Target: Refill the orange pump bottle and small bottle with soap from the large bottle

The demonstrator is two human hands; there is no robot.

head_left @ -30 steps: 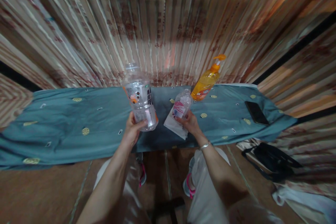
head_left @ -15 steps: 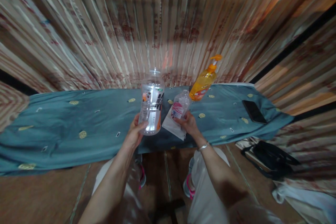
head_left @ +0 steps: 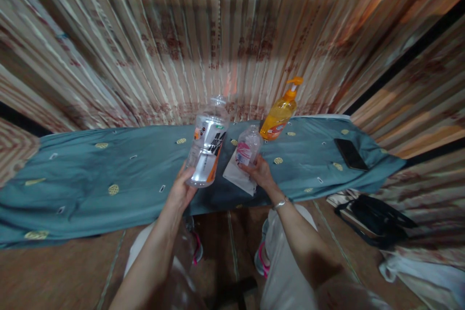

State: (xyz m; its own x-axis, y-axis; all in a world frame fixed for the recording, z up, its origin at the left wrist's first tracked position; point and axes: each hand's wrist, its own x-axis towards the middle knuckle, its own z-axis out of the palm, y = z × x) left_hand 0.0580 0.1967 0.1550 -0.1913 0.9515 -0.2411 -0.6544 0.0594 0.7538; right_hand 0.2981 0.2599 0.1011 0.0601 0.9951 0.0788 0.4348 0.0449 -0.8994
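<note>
My left hand (head_left: 184,185) is closed round the lower part of a large clear plastic bottle (head_left: 208,147) with a silver, black and orange label. The bottle leans a little to the right, and no cap shows on its neck. In my right hand (head_left: 259,173) is a smaller clear plastic bottle (head_left: 250,144) with a pink label, gripped near its base. Under and beside this small bottle lies a folded white cloth or paper (head_left: 236,177). Just behind it stands a pump bottle (head_left: 279,116) of yellow-orange liquid with an orange pump top.
A teal cloth with yellow prints covers the narrow table (head_left: 141,164). A black phone (head_left: 350,154) lies at its right end. Pleated curtains (head_left: 189,34) hang behind. On the floor at right are a black bag (head_left: 378,220) and pale fabric (head_left: 421,276).
The large bottle in my left hand has tilted, its base moving left and its neck slightly right. My right hand still holds the small bottle in nearly the same place.
</note>
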